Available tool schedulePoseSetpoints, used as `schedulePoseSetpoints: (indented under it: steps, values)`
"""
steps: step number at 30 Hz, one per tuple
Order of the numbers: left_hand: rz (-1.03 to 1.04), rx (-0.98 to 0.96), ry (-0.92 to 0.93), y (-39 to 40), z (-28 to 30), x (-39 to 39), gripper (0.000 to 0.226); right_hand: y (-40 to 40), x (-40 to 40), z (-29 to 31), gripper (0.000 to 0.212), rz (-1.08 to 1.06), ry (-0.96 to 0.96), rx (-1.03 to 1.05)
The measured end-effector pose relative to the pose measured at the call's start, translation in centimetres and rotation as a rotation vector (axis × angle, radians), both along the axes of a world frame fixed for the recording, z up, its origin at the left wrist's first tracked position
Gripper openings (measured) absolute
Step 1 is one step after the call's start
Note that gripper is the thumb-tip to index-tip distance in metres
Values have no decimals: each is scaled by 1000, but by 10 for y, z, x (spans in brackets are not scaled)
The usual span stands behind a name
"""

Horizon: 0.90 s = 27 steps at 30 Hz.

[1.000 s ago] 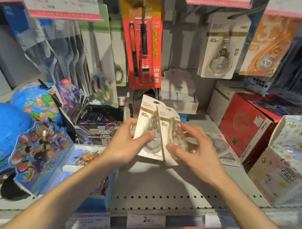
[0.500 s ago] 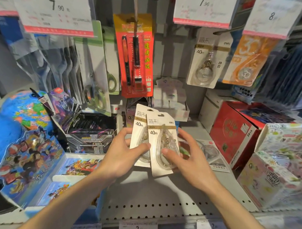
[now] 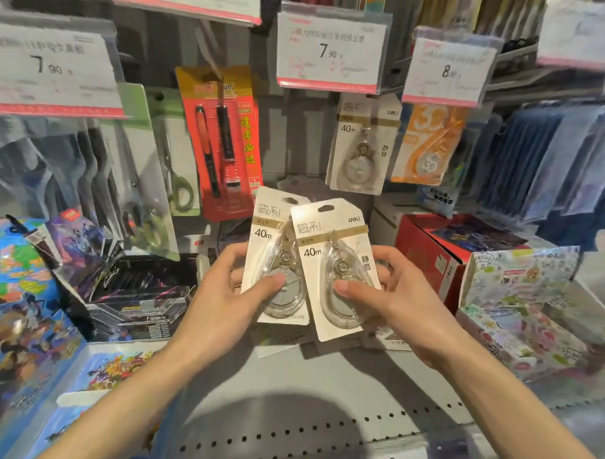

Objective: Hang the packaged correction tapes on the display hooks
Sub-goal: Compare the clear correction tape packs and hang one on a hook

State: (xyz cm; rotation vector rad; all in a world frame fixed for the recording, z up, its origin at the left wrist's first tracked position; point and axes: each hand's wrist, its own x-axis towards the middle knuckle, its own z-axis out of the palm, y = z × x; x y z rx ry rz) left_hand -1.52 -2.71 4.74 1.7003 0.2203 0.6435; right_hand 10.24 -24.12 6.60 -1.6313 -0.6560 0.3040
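Two white carded correction tape packs marked 40m are held upright above the grey shelf. My left hand (image 3: 224, 300) grips the rear pack (image 3: 270, 227), thumb on its clear blister. My right hand (image 3: 392, 298) grips the front pack (image 3: 332, 235), which overlaps the rear one; its thumb presses the blister. Both packs show a hang hole at the top. An identical correction tape pack (image 3: 358, 148) hangs on a display hook behind them, under a 7.90 price tag (image 3: 329, 50).
A red pen pack (image 3: 222, 143) and scissors (image 3: 175, 172) hang at the left. An orange tape pack (image 3: 428, 142) hangs at the right. A red box (image 3: 429, 259), a patterned box (image 3: 523, 304) and toy boxes (image 3: 135, 286) stand on the perforated shelf (image 3: 300, 401).
Both hands have lifted the two packs upward and the view has tilted up, bringing the price tags and hanging pack closer. The front pack now sits lower right of the rear one.
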Motion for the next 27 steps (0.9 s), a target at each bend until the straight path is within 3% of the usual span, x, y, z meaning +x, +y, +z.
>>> schedulePoseSetpoints:
  steps: [12,17,27]
  values:
    - [40,222,-116,-97,66,65,39,-106,70,60,63,-54,-249,54]
    - [90,336,-98,-134,83,89,34,-151,106,69,51,-30,-289,57]
    - [200,440,-88,-145,104,76,43,-168,130,77,46,-42,-396,78]
